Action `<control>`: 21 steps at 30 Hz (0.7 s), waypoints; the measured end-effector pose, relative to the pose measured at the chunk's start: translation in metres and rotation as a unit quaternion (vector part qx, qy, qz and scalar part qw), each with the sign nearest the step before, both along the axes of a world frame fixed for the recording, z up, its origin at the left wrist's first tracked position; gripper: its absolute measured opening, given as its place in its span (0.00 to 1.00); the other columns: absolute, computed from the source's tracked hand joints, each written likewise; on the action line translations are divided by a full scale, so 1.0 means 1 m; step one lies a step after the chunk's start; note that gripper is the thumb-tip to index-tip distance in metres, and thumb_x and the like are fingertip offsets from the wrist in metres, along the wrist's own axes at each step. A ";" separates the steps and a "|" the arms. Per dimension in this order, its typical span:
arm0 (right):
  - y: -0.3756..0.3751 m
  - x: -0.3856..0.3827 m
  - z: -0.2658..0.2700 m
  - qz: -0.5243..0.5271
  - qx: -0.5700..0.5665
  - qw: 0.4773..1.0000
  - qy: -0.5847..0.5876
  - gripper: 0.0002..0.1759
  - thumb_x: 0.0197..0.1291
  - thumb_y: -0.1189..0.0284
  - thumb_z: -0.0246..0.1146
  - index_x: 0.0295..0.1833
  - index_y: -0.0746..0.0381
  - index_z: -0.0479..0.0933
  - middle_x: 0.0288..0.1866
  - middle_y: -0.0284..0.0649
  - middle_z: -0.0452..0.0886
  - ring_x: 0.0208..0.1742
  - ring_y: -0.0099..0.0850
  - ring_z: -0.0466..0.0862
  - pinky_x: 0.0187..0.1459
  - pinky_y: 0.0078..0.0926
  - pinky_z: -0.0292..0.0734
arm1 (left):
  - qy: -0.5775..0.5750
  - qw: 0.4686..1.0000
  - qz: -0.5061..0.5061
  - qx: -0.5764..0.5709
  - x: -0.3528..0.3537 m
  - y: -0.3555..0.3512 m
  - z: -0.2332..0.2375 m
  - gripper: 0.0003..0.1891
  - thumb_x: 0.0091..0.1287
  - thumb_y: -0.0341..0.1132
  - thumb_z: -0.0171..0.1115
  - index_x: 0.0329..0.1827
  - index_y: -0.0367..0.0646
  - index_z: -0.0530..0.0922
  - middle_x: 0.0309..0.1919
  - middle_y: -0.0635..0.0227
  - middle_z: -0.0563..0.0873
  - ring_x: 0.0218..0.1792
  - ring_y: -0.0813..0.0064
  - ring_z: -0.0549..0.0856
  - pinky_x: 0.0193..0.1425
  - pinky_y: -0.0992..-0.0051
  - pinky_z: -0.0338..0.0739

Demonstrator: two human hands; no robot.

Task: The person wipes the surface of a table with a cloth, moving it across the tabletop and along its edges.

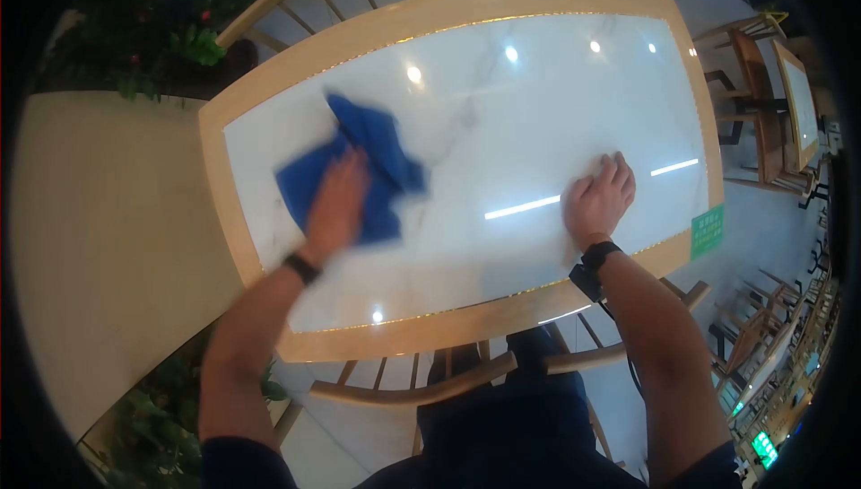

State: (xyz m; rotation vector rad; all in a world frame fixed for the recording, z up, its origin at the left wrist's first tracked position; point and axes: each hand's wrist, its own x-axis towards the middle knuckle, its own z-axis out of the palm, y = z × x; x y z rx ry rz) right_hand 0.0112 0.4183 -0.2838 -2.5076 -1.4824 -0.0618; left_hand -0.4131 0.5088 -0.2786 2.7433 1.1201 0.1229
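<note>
Left arm: your forearm rises from the lower left of the frame and angles up and inward, a dark band [302, 268] at the wrist. Your left hand [339, 206] lies palm down on the blue cloth [386, 144], which is spread in folds on the white surface [538, 121], left of the frame's centre. Left fingers point toward the top of the frame and look close together; blur prevents you from telling whether they pinch any fabric.

Right arm: forearm comes up from the lower right, leaning inward. Your right hand [599, 200] rests palm down on the surface, right of centre, well apart from the cloth. Its fingers are slightly bent and a little apart, with nothing between them. A dark strap [599, 256] and a small black box [586, 283] sit at that wrist.

Visibility: cloth edges smeared; the part under your left palm hidden. Upper arms cut off by the bottom edge. Lettering on the green label [708, 231], surface's right corner, too small to read.
</note>
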 end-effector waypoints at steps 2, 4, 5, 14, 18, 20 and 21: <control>0.000 0.000 -0.001 0.000 0.005 1.000 0.001 0.26 0.64 0.71 0.53 0.67 0.68 0.70 0.76 0.55 0.66 0.78 0.54 0.59 0.78 0.54 0.50 | 0.101 0.987 -0.096 -0.080 0.019 -0.100 0.009 0.24 0.66 0.35 0.58 0.65 0.37 0.78 0.76 0.50 0.71 0.79 0.52 0.66 0.84 0.49 0.55; -0.002 0.000 -0.002 -0.001 0.007 1.000 0.004 0.26 0.64 0.71 0.54 0.67 0.68 0.70 0.76 0.55 0.65 0.77 0.54 0.60 0.78 0.55 0.50 | 0.044 0.972 -0.205 -0.106 0.022 -0.193 0.016 0.25 0.65 0.37 0.60 0.66 0.41 0.79 0.77 0.53 0.72 0.78 0.53 0.69 0.80 0.49 0.62; -0.003 0.000 -0.002 0.000 0.008 1.000 0.004 0.26 0.64 0.71 0.54 0.67 0.68 0.70 0.76 0.55 0.65 0.77 0.54 0.60 0.78 0.55 0.50 | 0.041 0.961 -0.210 -0.176 0.027 -0.223 0.017 0.24 0.68 0.35 0.57 0.68 0.44 0.78 0.79 0.54 0.69 0.79 0.56 0.68 0.80 0.52 0.64; -0.001 0.003 -0.003 0.012 0.020 1.000 0.008 0.27 0.62 0.72 0.55 0.67 0.67 0.69 0.76 0.56 0.64 0.77 0.55 0.59 0.77 0.58 0.50 | -0.020 0.999 -0.037 -0.025 0.008 0.006 0.007 0.27 0.68 0.27 0.54 0.72 0.38 0.73 0.77 0.52 0.70 0.79 0.51 0.66 0.82 0.51 0.60; 0.000 0.005 -0.003 0.015 0.020 1.000 0.012 0.28 0.60 0.72 0.55 0.67 0.68 0.69 0.76 0.57 0.64 0.76 0.56 0.60 0.77 0.60 0.49 | -0.062 0.992 0.102 0.042 0.037 0.163 -0.002 0.24 0.79 0.30 0.49 0.77 0.36 0.68 0.81 0.49 0.63 0.81 0.47 0.60 0.83 0.52 0.55; 0.000 0.005 -0.003 0.016 0.023 1.000 0.008 0.29 0.60 0.71 0.55 0.67 0.69 0.69 0.76 0.58 0.64 0.76 0.57 0.60 0.78 0.61 0.48 | -0.085 0.985 0.124 0.085 0.060 0.207 -0.017 0.24 0.79 0.30 0.49 0.76 0.37 0.68 0.80 0.50 0.65 0.81 0.48 0.61 0.83 0.51 0.54; 0.002 0.006 -0.002 0.013 0.025 1.000 0.009 0.29 0.60 0.71 0.55 0.67 0.69 0.69 0.76 0.58 0.64 0.77 0.56 0.60 0.78 0.61 0.47 | -0.080 0.987 0.108 0.089 0.074 0.212 -0.016 0.23 0.78 0.29 0.49 0.76 0.37 0.68 0.79 0.49 0.65 0.81 0.48 0.61 0.83 0.51 0.55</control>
